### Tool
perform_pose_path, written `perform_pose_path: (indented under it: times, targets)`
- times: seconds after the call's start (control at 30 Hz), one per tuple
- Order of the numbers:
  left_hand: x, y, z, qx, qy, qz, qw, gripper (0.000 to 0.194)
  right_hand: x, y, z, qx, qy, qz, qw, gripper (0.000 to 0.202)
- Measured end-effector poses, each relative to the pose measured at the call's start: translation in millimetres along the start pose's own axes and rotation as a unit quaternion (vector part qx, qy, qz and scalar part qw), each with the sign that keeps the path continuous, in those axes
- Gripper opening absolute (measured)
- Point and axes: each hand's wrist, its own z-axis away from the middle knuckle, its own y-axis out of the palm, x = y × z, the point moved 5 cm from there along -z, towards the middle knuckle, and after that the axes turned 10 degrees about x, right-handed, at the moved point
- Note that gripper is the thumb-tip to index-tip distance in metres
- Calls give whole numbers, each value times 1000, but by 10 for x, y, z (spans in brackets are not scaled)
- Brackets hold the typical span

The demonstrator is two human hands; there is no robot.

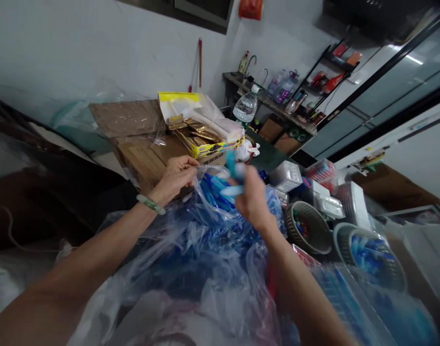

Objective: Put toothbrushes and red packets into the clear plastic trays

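A clear plastic bag (pixel 223 216) holding several blue pen-like items (pixel 217 191) lies open in front of me. My left hand (pixel 180 175) pinches the bag's rim at its left side, and a pale green bangle (pixel 150 204) circles that wrist. Over the right part of the bag's mouth, my right hand (pixel 251 196) is closed on light-blue items (pixel 232 190), blurred by motion. Their exact shape cannot be made out.
Behind the bag stands a yellow box (pixel 214 150) with gold packets, beside a water bottle (pixel 245 108). To the right are a grey basket (pixel 308 228), a basket (pixel 376 259) of blue items and clear plastic boxes (pixel 286 176).
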Motion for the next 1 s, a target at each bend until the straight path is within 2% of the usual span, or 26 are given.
perform_pose_path:
  times: [0.07,0.1,0.13,0.2,0.3,0.33,0.43,0.47,0.5,0.53,0.6,0.63,0.67,0.7,0.73,0.8,0.87,0.9,0.93,1.0]
  targets:
    - [1,-12,21,0,-2,6,1000,14,-12,426,-61,191,-8,107,976,19]
    - [-1,-18,32,1,-2,11,1000,13,-104,585,-67,257,9,155,954,23]
    - [-4,-23,42,-1,-2,14,1000,13,-215,685,-74,292,30,184,938,26]
    - [-20,-28,58,-9,0,16,1000,14,-392,744,-108,305,53,197,930,33]
    - [-56,-12,69,-25,1,7,1000,14,-423,625,-146,287,13,136,948,55]
    - [-69,-1,71,-30,2,3,1000,14,-385,535,-139,261,5,105,960,56]
    - [-102,26,88,-42,0,-18,999,12,-195,201,36,84,20,-6,996,31]
    - [-112,32,97,-44,-3,-27,999,11,-109,146,164,32,26,-48,998,24]
    - [-120,34,107,-45,-8,-37,998,10,-6,160,316,12,23,-90,996,20]
    - [-126,35,116,-45,-13,-48,998,10,115,251,482,30,11,-129,991,19]
    - [-132,30,130,-41,-21,-67,997,12,386,608,835,151,-37,-172,973,23]
    - [-130,22,135,-40,-22,-75,996,13,488,813,1009,213,-48,-159,963,24]
    - [-123,12,137,-38,-22,-82,996,13,546,985,1154,248,-47,-123,960,24]
    - [-110,4,137,-33,-22,-87,995,13,557,1091,1252,240,-39,-77,967,22]
    - [-93,-3,137,-27,-21,-88,996,13,519,1120,1298,193,-17,-31,981,22]
    - [-57,-13,139,-16,-23,-89,996,13,333,974,1288,34,52,50,997,30]
    - [-41,-9,151,-10,-32,-93,995,14,51,711,1210,-101,139,93,981,55]
    - [-48,0,161,-7,-37,-99,994,14,-106,599,1147,-126,180,99,970,68]
    - [-66,15,174,-4,-43,-107,993,13,-263,514,1073,-122,217,95,964,76]
    - [-128,54,204,7,-53,-129,990,11,-542,420,929,-56,273,75,958,78]
